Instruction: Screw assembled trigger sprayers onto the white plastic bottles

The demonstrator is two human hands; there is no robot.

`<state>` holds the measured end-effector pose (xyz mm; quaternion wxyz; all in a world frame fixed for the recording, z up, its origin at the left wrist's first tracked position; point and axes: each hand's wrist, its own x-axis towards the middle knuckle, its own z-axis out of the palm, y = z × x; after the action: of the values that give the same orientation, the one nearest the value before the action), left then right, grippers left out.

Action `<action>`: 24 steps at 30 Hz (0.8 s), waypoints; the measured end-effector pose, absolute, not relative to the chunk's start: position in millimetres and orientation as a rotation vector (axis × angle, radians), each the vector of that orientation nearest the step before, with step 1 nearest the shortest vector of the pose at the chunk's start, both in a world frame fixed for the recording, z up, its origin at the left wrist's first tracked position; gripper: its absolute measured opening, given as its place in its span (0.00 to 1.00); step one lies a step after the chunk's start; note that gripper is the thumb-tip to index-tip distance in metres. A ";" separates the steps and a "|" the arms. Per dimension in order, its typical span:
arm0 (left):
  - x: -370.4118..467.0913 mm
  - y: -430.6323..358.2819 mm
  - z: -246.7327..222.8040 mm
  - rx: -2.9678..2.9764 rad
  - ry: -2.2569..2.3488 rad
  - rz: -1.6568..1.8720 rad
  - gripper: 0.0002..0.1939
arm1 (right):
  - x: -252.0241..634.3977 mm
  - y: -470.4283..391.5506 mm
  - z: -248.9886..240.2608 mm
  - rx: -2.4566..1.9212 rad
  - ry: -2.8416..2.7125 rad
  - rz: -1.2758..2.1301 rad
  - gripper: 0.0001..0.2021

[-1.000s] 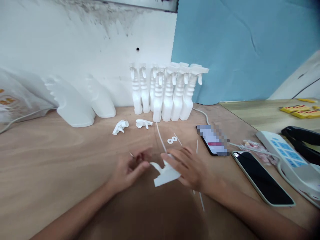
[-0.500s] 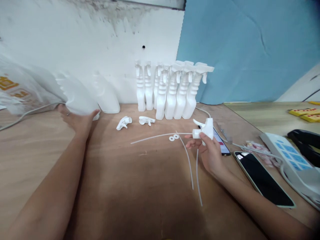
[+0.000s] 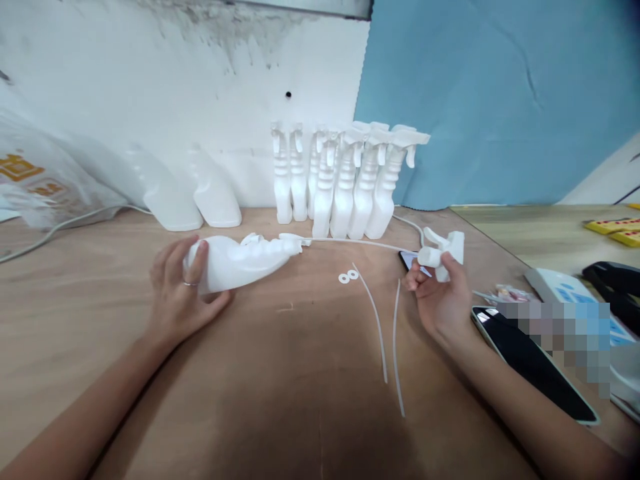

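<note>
My left hand (image 3: 177,283) is wrapped round the base of a white spray bottle (image 3: 240,265), which lies on its side in the air with its neck to the right. In my right hand (image 3: 443,293) is a white trigger sprayer head (image 3: 443,253). A thin dip tube (image 3: 360,243) runs left from it, its tip close to the bottle's mouth; whether it is inside I cannot tell. Behind the bottle, two loose trigger heads are partly hidden. Two white washers (image 3: 344,279) and two loose tubes (image 3: 376,320) lie on the table between my hands.
Several finished-looking spray bottles (image 3: 325,193) stand against the wall. Two bottles without heads (image 3: 173,200) stand at the back left, near a plastic bag (image 3: 50,180). Phones (image 3: 530,360), a cable and a power strip (image 3: 560,287) lie at the right.
My left hand has brought a bottle from the back left toward the middle and tipped it sideways. My right hand has moved right and slightly up with the trigger head and tube.
</note>
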<state>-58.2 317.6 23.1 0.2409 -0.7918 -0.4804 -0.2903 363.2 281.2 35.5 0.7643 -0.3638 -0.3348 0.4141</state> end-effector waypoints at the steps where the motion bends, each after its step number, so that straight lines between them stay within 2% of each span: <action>1: -56.5 314.3 23.6 -2.167 -1.282 -0.784 0.54 | 365.5 281.7 36.3 -0.787 -0.729 0.884 0.13; 10: -55.3 315.9 26.2 -2.194 -1.285 -0.793 0.54 | 373.3 284.3 38.4 -0.814 -0.699 0.792 0.09; 24: -47.3 312.1 26.2 -2.292 -1.112 -0.774 0.53 | 361.5 277.4 40.3 -0.814 -0.748 0.840 0.09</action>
<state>-47.3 312.1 26.2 0.2373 -0.8363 -0.4057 -0.2824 361.5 277.4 40.3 0.7686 -0.3750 -0.3448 0.3870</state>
